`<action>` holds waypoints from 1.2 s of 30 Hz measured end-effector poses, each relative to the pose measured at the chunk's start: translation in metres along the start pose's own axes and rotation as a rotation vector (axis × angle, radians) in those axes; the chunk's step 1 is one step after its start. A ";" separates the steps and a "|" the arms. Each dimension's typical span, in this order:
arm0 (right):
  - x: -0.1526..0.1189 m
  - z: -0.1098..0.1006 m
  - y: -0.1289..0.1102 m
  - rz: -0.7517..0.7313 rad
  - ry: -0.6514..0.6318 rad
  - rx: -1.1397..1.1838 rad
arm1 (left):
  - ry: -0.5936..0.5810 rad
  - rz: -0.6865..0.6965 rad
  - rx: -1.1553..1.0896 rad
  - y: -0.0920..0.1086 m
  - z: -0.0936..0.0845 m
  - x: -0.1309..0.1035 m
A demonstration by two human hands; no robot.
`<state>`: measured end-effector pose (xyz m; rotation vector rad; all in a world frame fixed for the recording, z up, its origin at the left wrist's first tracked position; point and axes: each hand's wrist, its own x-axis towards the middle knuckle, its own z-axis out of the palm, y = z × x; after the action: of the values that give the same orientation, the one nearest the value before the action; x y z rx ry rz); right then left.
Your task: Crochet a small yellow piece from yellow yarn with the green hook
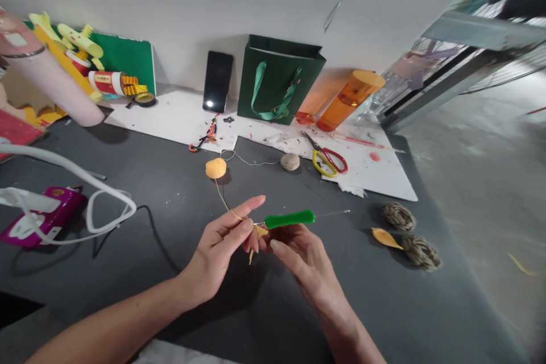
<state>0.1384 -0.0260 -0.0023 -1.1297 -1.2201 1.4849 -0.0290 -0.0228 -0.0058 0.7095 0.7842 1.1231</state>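
Note:
My left hand pinches a small yellow crochet piece between thumb and fingers. A short yellow tail hangs below it. Yellow yarn runs across my left index finger up to a yellow yarn ball on the table. My right hand is curled under a crochet hook with a green handle, its fingertips close to the piece. The hook's left metal end meets the crochet at my left fingertips, and a thin metal shaft points out to the right. My right fingers are partly hidden behind the thumb.
Scissors and a beige yarn ball lie beyond my hands. Grey-green yarn bundles and a yellow leaf-shaped piece sit right. A green bag, phone and orange bottle stand behind; a white cable loops left.

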 end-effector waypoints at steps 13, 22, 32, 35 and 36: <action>0.004 0.007 0.002 0.006 0.063 0.091 | -0.041 -0.029 0.031 -0.002 0.000 0.000; 0.005 0.004 0.006 -0.004 0.113 0.082 | -0.025 -0.120 -0.070 0.002 0.004 0.002; 0.002 0.000 0.002 -0.055 0.092 0.052 | -0.026 -0.163 -0.157 0.005 0.006 0.003; 0.000 0.000 0.001 -0.130 0.117 0.028 | -0.022 -0.174 -0.161 0.005 0.007 0.003; 0.000 0.001 0.001 -0.158 0.128 0.011 | -0.024 -0.173 -0.154 0.005 0.007 0.003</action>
<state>0.1377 -0.0267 -0.0032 -1.0791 -1.1830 1.2798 -0.0253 -0.0188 0.0016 0.5150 0.7161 1.0043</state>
